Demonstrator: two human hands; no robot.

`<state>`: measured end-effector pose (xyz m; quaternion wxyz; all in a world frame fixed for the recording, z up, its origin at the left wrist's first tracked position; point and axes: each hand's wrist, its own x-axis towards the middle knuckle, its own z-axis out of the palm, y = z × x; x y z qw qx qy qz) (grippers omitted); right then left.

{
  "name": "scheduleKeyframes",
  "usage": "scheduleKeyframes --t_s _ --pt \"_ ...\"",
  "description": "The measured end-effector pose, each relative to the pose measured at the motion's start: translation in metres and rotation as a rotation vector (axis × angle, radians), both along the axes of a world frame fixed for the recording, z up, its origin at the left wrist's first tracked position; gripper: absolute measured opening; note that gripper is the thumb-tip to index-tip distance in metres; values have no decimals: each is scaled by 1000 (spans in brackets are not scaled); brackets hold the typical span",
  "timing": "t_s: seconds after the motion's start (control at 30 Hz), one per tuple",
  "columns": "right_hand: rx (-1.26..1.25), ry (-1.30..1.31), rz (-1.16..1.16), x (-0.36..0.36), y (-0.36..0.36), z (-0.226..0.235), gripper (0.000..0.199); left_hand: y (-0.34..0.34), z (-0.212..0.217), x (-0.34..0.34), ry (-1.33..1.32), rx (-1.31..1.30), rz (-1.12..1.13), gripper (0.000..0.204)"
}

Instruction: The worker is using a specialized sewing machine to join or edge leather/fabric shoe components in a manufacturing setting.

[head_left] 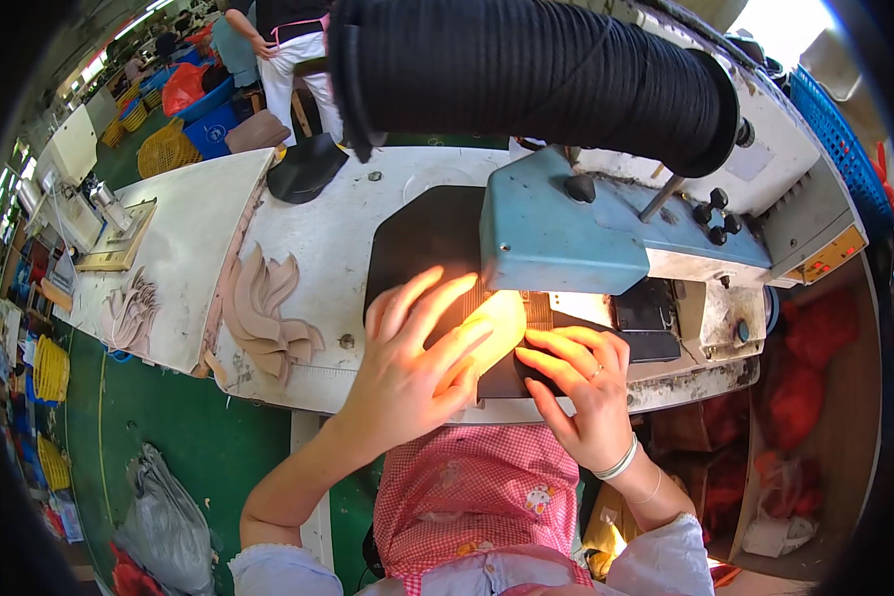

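Note:
A brightly lit, pale beige cut piece (504,326) with a curved edge lies on the dark plate (407,253) of the machine, just below its blue-grey head (556,238). My left hand (412,353) rests over the left side of this piece, fingers spread and stretched toward the machine head. At its right edge is my right hand (581,382), with fingers extended and slightly bent, the tips by the piece and a strip of dark ribbed material (538,313). The machine head hides the far end of the piece.
A big spool of black cord (536,74) hangs over the machine. To the left lie stacked beige curved pieces (263,308), and a black piece (306,169) sits at the far table edge. Another machine (99,219) stands far left. A person (293,60) stands beyond the table.

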<state>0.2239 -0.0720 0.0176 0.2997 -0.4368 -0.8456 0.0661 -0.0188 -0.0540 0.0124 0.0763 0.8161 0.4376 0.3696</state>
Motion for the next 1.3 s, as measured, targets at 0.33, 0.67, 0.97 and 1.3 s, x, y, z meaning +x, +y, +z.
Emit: scheduleKeyframes --t_s 0.33,0.67,0.97,1.3 --pt "-18 -29 35 1 16 5 31 19 3 -7 303 -86 -186 40" --pt "-49 -9 14 2 23 4 30 28 6 -4 295 -80 -187 40" --pt "-48 15 8 4 24 4 28 32 8 1 285 -79 -183 40" --pt "-146 252 252 30 3 -8 23 32 5 4 271 -54 -134 38"
